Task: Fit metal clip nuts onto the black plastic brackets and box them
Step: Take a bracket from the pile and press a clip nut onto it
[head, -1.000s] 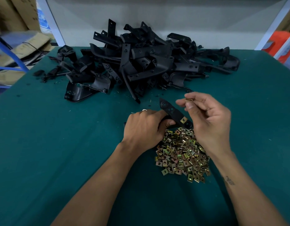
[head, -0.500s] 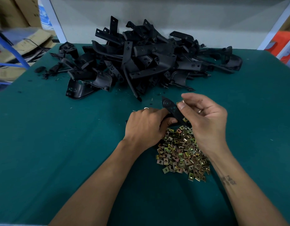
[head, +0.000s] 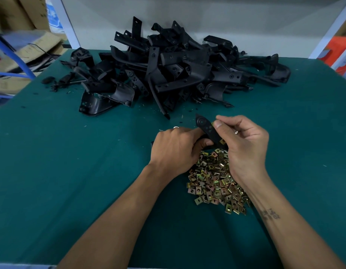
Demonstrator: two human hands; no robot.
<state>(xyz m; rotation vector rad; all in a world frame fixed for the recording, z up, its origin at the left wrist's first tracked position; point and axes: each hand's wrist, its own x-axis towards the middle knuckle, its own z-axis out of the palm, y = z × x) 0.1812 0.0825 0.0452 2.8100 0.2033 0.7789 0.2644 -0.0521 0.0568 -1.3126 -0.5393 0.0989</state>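
Head view showed the black bracket [head: 207, 131] held just above the near edge of the clip-nut heap [head: 215, 179], its pointed end aimed toward the big pile of brackets [head: 168, 68] at the back of the green counter [head: 71, 171]. Your left hand [head: 176, 148] gripped its lower end with curled fingers. Your right hand [head: 244, 140] had closed in from where it hovered a second before: thumb and forefinger then pinched a clip nut [head: 213, 124] against the bracket's right edge near the tip, only a sliver of brass showing. One nut [head: 222, 141] already sat lower on the same bracket. That likely meant you were seating the second nut; whether it had slid fully home could not be told. No box was in view, so packing was still ahead.
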